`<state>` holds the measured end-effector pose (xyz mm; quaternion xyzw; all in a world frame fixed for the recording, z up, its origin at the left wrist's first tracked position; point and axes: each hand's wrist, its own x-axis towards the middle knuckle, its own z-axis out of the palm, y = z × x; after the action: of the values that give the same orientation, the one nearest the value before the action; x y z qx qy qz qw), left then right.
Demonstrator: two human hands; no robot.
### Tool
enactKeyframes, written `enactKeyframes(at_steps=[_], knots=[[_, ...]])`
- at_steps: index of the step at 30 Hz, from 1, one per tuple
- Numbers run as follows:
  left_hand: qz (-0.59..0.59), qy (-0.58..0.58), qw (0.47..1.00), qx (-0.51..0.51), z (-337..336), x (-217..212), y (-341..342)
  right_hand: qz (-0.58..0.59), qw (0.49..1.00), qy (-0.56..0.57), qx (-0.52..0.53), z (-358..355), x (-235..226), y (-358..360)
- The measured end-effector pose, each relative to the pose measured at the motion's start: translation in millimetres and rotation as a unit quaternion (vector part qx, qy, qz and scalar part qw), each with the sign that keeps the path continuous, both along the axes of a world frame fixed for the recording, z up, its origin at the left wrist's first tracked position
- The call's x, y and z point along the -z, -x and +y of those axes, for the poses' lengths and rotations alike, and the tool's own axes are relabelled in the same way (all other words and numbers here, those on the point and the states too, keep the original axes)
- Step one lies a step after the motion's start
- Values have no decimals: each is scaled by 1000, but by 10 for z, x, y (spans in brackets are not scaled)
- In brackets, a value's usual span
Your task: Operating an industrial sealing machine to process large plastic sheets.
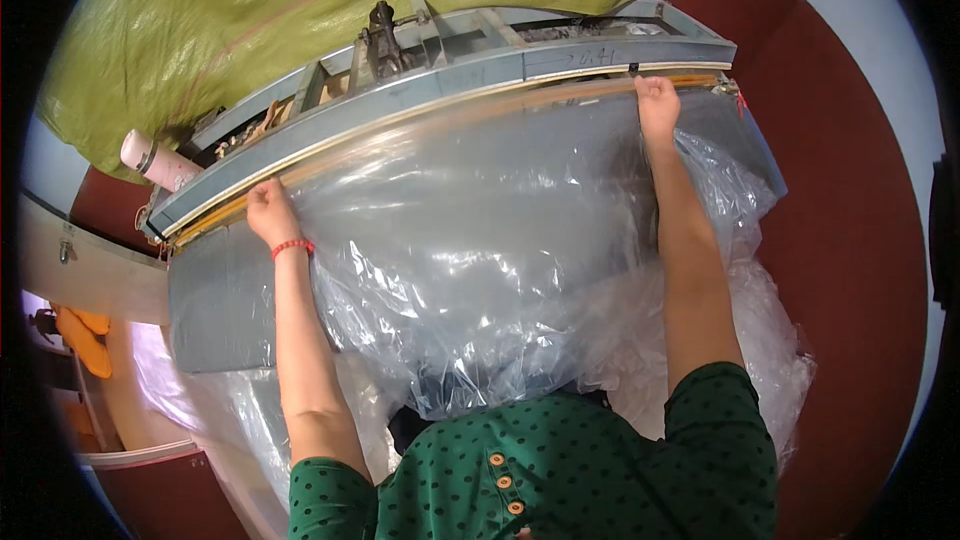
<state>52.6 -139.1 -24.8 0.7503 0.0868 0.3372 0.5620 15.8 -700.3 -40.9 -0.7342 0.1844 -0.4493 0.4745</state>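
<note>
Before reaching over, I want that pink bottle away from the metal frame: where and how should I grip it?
Probably take the pink bottle around its cylindrical body, coming from the left: that side looks exposed, while its right end sits by the metal frame.

One left hand (267, 212) and one right hand (657, 103) can be counted, so two total. Just one pink bottle (170, 167) is spotted, plus one red bracelet (291, 247), one green tarp (250, 40) and one long grey metal frame (440, 77). Three shirt buttons (504, 482) can be clearly seen. Layers of clear plastic (470, 260) can't really be counted, tbh.
</note>
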Motion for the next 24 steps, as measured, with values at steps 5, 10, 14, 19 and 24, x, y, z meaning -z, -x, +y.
enactKeyframes(at_steps=[5, 10, 14, 19, 24], knots=[[26, 62, 996, -56, 22, 3, -19, -12, 1000, 9, 18, -92, 38, 0], [-41, 200, 975, -90, 124, -28, -12, -50, 983, -151, -96, 80, -195, 108], [-102, 138, 968, -183, 164, -115, 60, -35, 987, -134, -76, 70, -207, 164], [75, -232, 970, -16, 418, 37, 205, 82, 974, 207, 32, 141, -370, 456], [91, -100, 942, 307, -294, -258, 636, 103, 964, 194, 149, -378, -573, 1221]])
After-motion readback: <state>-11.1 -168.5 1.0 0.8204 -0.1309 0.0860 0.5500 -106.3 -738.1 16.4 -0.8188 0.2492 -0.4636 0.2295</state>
